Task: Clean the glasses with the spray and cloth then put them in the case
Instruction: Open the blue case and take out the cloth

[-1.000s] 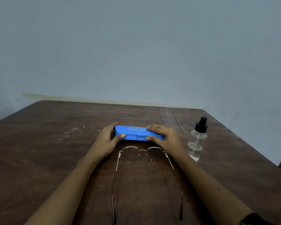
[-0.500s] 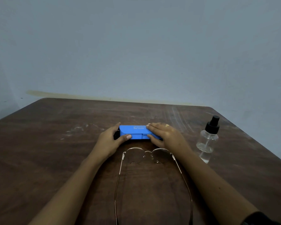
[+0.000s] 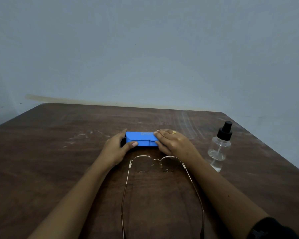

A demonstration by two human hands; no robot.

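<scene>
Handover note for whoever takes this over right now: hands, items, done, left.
Left hand: holds the left end of the case, thumb on its front.
Right hand: holds the right end, fingers over the top.
Case: looks shut, flat on the table, just beyond the glasses.
Glasses: unfolded on the table, temples pointing toward the person.
Spray: upright, right of the glasses, untouched.
Cloth: not in view.
Done: nothing visible.
Left: open case, spray, wipe, put glasses in case.

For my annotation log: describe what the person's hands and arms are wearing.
The right hand wears a gold ring on one finger; a black sleeve covers that arm's near end. The left hand and forearm show nothing worn.
</scene>
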